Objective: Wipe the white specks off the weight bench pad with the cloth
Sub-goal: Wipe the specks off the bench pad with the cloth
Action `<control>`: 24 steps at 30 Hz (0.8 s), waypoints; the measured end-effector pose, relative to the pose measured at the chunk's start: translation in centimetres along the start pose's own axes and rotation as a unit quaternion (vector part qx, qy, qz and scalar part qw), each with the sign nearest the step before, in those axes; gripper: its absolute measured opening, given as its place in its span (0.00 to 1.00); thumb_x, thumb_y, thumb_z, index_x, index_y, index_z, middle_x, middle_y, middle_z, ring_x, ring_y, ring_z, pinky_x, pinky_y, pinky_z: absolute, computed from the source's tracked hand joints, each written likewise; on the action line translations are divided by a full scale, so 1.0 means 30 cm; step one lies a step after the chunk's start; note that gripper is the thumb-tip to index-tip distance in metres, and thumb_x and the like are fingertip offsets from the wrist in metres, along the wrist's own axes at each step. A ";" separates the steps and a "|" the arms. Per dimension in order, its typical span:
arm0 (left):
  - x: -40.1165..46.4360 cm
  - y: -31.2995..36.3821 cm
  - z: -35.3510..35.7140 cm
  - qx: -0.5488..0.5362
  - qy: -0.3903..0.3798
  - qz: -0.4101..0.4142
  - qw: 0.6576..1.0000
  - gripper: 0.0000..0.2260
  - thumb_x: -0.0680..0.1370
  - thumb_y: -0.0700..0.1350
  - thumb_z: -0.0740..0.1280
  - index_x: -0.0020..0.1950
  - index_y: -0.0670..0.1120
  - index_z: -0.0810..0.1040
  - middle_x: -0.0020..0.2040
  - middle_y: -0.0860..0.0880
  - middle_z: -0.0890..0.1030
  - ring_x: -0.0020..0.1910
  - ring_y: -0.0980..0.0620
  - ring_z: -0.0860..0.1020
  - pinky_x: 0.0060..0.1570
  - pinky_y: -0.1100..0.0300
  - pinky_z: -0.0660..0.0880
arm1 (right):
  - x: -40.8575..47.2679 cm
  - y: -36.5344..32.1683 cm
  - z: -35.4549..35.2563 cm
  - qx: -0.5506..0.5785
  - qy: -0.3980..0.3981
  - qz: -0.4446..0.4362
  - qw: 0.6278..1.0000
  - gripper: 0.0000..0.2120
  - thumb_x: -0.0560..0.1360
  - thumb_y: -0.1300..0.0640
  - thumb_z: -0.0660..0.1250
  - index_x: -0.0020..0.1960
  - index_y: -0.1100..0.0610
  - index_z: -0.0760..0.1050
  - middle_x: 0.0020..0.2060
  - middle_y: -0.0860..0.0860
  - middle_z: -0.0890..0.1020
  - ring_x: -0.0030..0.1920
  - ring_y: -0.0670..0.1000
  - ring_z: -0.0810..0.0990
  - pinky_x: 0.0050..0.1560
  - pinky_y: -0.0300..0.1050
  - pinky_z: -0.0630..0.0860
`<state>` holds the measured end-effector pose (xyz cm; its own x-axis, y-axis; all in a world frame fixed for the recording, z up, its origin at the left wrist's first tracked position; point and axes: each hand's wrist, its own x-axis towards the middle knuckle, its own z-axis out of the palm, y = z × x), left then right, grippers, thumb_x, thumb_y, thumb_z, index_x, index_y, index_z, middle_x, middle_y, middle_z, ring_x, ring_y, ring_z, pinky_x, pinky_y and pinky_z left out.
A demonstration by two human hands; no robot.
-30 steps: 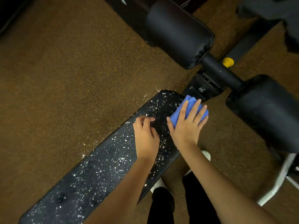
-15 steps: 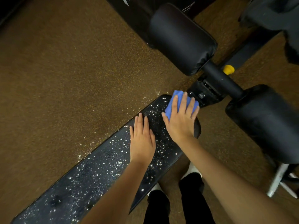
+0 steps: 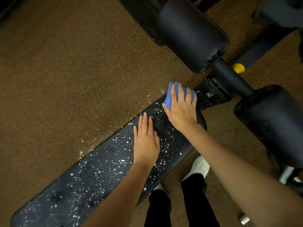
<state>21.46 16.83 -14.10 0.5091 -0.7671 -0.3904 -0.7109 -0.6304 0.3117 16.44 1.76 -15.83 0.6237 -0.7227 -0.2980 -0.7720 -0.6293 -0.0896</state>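
We are at the start of the wiping. Our right hand (image 3: 181,110) lies flat on the blue cloth (image 3: 172,94), fingers straight and spread, pressing it down at the far end of the bench pad (image 3: 101,167), close to the black metal bracket (image 3: 213,92) that joins the pad to the roller cushions (image 3: 191,33). This grip is not clamped: the cloth is pinned under palm and fingers, with its folded edge showing past the fingertips and beside the thumb. Our left hand (image 3: 146,141) rests flat on the pad just beside the right, fingers straight and together, holding nothing; we judge that it steadies us or the pad.

The pad runs from that far end down to the lower left of the view, and the white specks (image 3: 114,161) lie scattered along nearly its whole length, thick around and below the left hand. Some specks have also landed on the brown floor (image 3: 65,79) along the pad's far edge. So almost all of the job seems to be left.

The next move, as we read it, calls for dragging the cloth down the pad under steady pressure, in overlapping strokes. The left hand sits right in that path and would have to lift or shift first. Loose specks could roll off the edge if we sweep too fast.
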 end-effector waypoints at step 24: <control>0.001 -0.002 -0.021 -0.010 -0.019 -0.003 1.000 0.31 0.74 0.53 0.30 0.75 0.44 0.44 0.76 0.50 0.41 0.72 0.56 0.35 0.72 0.56 0.37 | -0.067 0.089 0.009 0.026 0.034 0.004 0.999 0.29 0.76 0.43 0.53 0.71 0.60 0.62 0.63 0.62 0.69 0.57 0.64 0.72 0.52 0.60 0.73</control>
<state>21.83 16.77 -13.58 0.4940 -0.7591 -0.4239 -0.6978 -0.6370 0.3275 13.09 1.62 -15.73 0.6236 -0.7459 -0.2340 -0.7807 -0.6097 -0.1371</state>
